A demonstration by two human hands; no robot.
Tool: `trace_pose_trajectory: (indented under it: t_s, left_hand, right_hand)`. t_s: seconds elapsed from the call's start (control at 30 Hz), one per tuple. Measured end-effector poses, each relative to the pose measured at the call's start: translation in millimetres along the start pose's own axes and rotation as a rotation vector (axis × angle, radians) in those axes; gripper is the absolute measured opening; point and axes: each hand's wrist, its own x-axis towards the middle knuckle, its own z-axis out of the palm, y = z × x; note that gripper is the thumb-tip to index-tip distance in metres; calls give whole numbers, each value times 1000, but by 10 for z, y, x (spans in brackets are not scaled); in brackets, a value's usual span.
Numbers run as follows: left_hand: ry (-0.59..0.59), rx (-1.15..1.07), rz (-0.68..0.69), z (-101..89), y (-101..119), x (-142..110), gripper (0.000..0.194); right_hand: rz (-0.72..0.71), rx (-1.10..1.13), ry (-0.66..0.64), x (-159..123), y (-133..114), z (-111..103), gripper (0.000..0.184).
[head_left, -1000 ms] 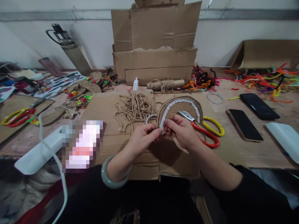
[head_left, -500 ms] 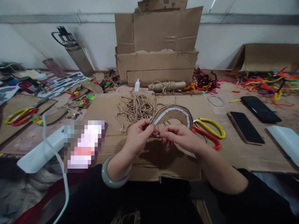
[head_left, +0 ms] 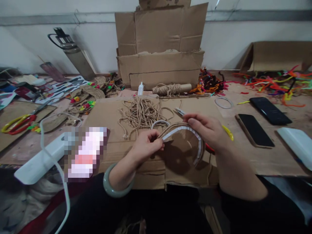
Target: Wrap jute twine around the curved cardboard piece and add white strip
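A curved headband-like band (head_left: 200,143) has tan cord along its outside and a white strip inside. My left hand (head_left: 147,144) is closed, pinching the band's left end between thumb and fingers. My right hand (head_left: 207,130) grips the upper right of the arch, fingers closed over the cord. Beneath that hand lie scissors, their blade tips (head_left: 179,111) and a yellow handle (head_left: 228,132) showing on either side, the rest mostly covered. Just beyond my left hand is a white curved strip (head_left: 159,123). A tangled heap of cut cord (head_left: 141,112) lies behind it.
Cardboard (head_left: 107,113) covers the work surface. At the back are a small white bottle (head_left: 140,88) and a cord roll (head_left: 170,88). Two phones (head_left: 255,130) lie to the right. On the left are a white power strip (head_left: 40,159), its cable and other scissors (head_left: 18,124).
My right hand has moved up and right from beside my left fingers onto the band's arch. The band has come nearer and tilted, its free right end now showing. My left hand keeps its pinch.
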Motion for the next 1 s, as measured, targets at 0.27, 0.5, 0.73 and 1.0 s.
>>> trace_pose_trajectory:
  t_s: [0.27,0.5,0.73,1.0]
  left_hand:
    - [38,-16,127,-31,3,42,11]
    - [80,-120,164,-5,-37,66,14]
    - [124,-121,99,17,-17,64,14]
    - [82,-32,108,-4,-61,63,13]
  right_hand:
    - [136,86,-190,-15,34,174,21]
    - [166,185,-178,-31,23,371,21]
    - [161,190,-228,-74,-87,427,20]
    - [136,188,-261,-77,-69,398,24]
